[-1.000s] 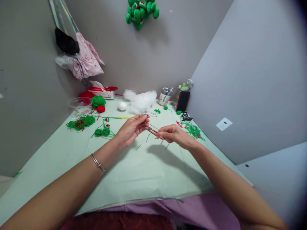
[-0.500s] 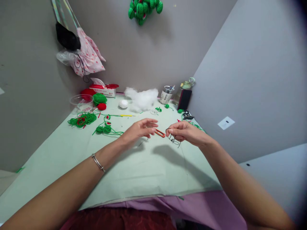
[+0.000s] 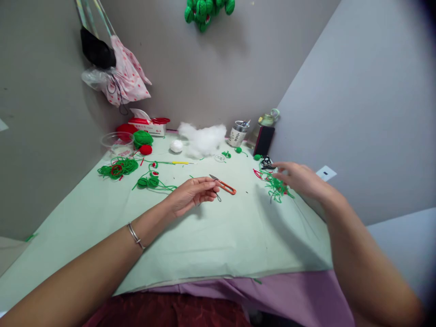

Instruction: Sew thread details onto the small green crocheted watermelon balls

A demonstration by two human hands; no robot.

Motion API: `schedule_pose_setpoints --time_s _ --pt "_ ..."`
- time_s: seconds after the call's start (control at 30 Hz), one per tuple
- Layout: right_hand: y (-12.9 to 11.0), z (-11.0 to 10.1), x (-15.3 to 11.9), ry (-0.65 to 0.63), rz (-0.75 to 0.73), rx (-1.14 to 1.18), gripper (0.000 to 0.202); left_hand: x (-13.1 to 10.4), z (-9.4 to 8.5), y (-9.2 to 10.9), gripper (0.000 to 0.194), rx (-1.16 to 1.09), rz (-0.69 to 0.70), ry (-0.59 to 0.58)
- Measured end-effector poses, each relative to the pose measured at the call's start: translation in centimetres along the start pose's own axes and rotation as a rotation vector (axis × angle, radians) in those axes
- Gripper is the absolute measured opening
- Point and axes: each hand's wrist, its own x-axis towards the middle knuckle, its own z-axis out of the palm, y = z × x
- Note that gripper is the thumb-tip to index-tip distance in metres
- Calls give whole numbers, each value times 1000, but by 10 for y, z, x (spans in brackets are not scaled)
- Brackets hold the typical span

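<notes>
Orange-handled snips [image 3: 224,184] on pale green cloth [image 3: 211,236], long axis near-right to far-left, just right of left hand [image 3: 190,195], fingers curled, pinching dark thread bit [image 3: 218,196]. Right hand [image 3: 299,179] spread over green yarn scraps [image 3: 275,186], farther right.

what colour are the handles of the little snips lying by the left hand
Orange, seen in the head view: the snips lie on the pale green cloth beside the left hand.

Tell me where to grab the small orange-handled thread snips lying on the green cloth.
Grip the orange-handled thread snips by the orange looped handle at their right end, coming from above and the right. They lie flat, with the metal blade tips pointing up-left, beside the left hand.
</notes>
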Motion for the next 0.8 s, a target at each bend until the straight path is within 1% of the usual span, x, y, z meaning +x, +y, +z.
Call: schedule_pose_setpoints --time_s 0.03,0.07,0.1,0.13,0.17,0.23,0.27,0.33,0.4,0.5,0.63,0.73,0.8 --pt "1 1 0 107 29 -107 25 -2 -1 1 14 -18 9 5" --pt "-2 4 -2 175 39 -171 23 -3 -1 1 14 -34 21 11" --pt "-9 8 -4 190 22 -167 21 -4 -1 1 14 -52 36 18" --pt "-21 14 -8 160 -24 -95 20 -5 -1 2 14 -70 53 30" --pt "-35 20 -12 86 -93 43 21 -6 -1 2 14 -87 71 45" --pt "-69 35 -21 -115 -224 357 28 -8 0 3 13 -112 99 79" --pt "-86 44 -25 -174 -259 430 29 -9 0 3 13 -117 110 94" --pt "-113 61 -29 -210 -289 471 28 -11 0 4 13 -120 128 110" --pt "-129 77 -29 -241 -311 525 25 -12 -3 4 13 -124 144 117" --pt "-135 92 -21 -312 -294 727 24 -14 -9 3 13 -145 160 139" --pt "-129 102 -12 -382 -190 997 24 -15 -19 0 18 -115 186 199" --pt "-126 106 -12 -420 -161 1083 23 -15 -22 -2 23 -38 186 219" --pt "-124 107 -14 -414 -158 1094 22 -16 -21 -4 25 20 177 205"
